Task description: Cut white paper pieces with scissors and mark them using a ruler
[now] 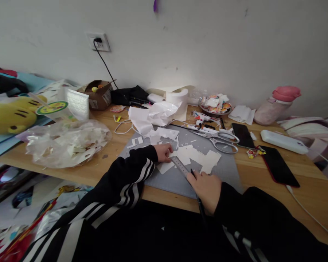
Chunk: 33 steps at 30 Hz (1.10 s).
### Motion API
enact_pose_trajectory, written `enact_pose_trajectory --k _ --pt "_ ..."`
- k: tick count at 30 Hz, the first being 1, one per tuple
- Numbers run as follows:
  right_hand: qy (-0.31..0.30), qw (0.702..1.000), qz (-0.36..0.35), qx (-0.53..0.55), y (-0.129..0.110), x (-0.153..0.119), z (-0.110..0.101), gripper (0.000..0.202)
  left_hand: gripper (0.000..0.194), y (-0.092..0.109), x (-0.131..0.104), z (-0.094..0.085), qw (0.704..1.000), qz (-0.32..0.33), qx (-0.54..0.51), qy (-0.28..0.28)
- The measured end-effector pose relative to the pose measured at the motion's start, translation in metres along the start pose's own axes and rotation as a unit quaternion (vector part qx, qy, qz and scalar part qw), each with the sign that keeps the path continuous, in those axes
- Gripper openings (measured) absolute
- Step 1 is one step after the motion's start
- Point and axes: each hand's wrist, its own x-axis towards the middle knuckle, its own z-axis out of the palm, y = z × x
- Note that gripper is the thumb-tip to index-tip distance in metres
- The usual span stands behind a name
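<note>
A short steel ruler point(179, 165) lies slantwise over white paper pieces on a grey mat point(166, 183). At its upper end my left hand point(163, 153) is closed, with bent fingers gripping the ruler's tip. My right hand point(206, 186) is closed around a slim black pen point(200, 205) and rests at the ruler's lower end. The pen's shaft sticks out below the palm. Cut white paper point(211, 160) is scattered about both hands. Large scissors point(218, 140) lie behind my right hand.
A crumpled plastic bag point(68, 143) and a lidded cup point(54, 111) stand left. Behind are a white paper roll point(177, 96), a glue gun point(203, 118) and a bowl of scraps point(215, 104). Two phones point(280, 165), a white power bank point(283, 142) and a pink bottle point(276, 103) are right.
</note>
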Motion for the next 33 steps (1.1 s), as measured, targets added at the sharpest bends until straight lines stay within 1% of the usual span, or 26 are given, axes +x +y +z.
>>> enact_pose_trajectory --k 2,5,7,10,11,13,15,18,20,21,23,25,28,33 --pt "-0.006 1.000 0.015 0.003 0.005 0.002 0.002 0.039 0.023 -0.001 0.002 0.001 1.000 -0.004 -0.016 0.006" --pt "-0.039 0.998 0.050 0.009 0.014 0.004 -0.003 0.036 0.011 -0.001 0.005 0.003 0.999 -0.021 -0.043 0.010" --pt "-0.037 0.998 0.041 0.022 0.018 0.004 -0.006 0.032 0.006 -0.001 0.008 0.003 0.998 -0.041 -0.046 0.014" --pt "-0.001 0.999 -0.001 0.045 0.015 0.005 -0.007 0.036 0.007 0.000 0.009 0.003 0.997 -0.061 -0.038 0.018" --pt "0.006 0.999 -0.007 0.045 0.012 0.005 -0.007 0.034 0.008 0.000 0.009 0.003 0.997 -0.060 -0.037 0.018" --pt "0.000 0.999 -0.005 0.040 0.006 0.006 -0.008 0.028 0.010 0.000 0.008 0.002 0.998 -0.047 -0.036 0.019" --pt "-0.012 0.999 0.005 0.036 0.000 0.006 -0.008 0.027 0.009 0.000 0.008 0.002 0.998 -0.039 -0.031 0.024" --pt "-0.015 0.999 0.020 0.037 -0.004 0.005 -0.006 0.029 0.005 0.002 0.010 0.002 0.998 -0.062 -0.023 0.019" --pt "-0.013 0.999 0.022 0.042 -0.004 0.004 -0.002 0.030 0.002 0.002 0.012 0.003 0.996 -0.080 -0.018 0.021" --pt "-0.014 0.999 0.020 0.048 -0.002 0.003 0.001 0.028 0.002 0.002 0.012 0.003 0.996 -0.079 -0.017 0.027" --pt "-0.016 0.998 0.025 0.062 0.002 0.002 0.005 0.027 0.004 0.002 0.011 0.004 0.997 -0.058 -0.020 0.044" --pt "-0.016 0.997 0.033 0.075 0.007 0.001 0.007 0.030 0.006 0.001 0.009 0.005 0.997 -0.043 -0.023 0.052" --pt "-0.004 0.997 0.025 0.068 0.012 0.000 0.007 0.034 0.008 0.002 0.007 0.004 0.997 -0.048 -0.024 0.051" --pt "0.017 0.999 0.021 0.029 0.010 -0.001 0.004 0.024 0.009 0.006 0.003 0.001 0.998 -0.041 -0.021 0.047"
